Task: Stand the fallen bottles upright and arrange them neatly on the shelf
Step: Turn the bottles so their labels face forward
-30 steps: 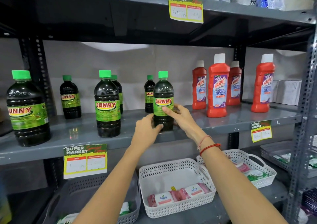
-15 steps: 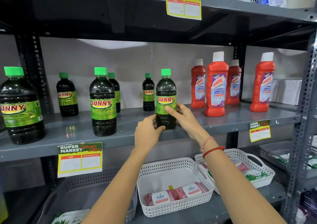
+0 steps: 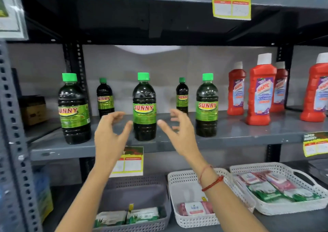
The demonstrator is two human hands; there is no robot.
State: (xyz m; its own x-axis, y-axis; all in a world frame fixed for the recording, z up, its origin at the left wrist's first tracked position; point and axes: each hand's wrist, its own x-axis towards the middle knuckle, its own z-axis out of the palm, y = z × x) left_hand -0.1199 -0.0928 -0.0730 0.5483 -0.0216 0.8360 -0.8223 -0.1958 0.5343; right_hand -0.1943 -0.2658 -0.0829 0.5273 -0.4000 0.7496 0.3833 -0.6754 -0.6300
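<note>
Three dark Sunny bottles with green caps stand upright in a front row on the grey shelf (image 3: 230, 134): left bottle (image 3: 73, 111), middle bottle (image 3: 144, 109), right bottle (image 3: 206, 107). Two smaller ones (image 3: 105, 96) (image 3: 182, 96) stand behind. My left hand (image 3: 111, 132) and my right hand (image 3: 179, 130) hover open on either side of the middle bottle, fingers spread, touching nothing. Red Harpic bottles (image 3: 260, 91) stand upright further right.
A brown box (image 3: 32, 110) sits at the shelf's far left. Below are a grey basket (image 3: 136, 205) and two white baskets (image 3: 191, 196) (image 3: 276, 187) with packets. Price tags (image 3: 130, 161) hang on the shelf edges. A perforated steel upright (image 3: 16, 143) stands at left.
Both hands let go of the right front bottle and moved left to flank the middle bottle. The view shifted left.
</note>
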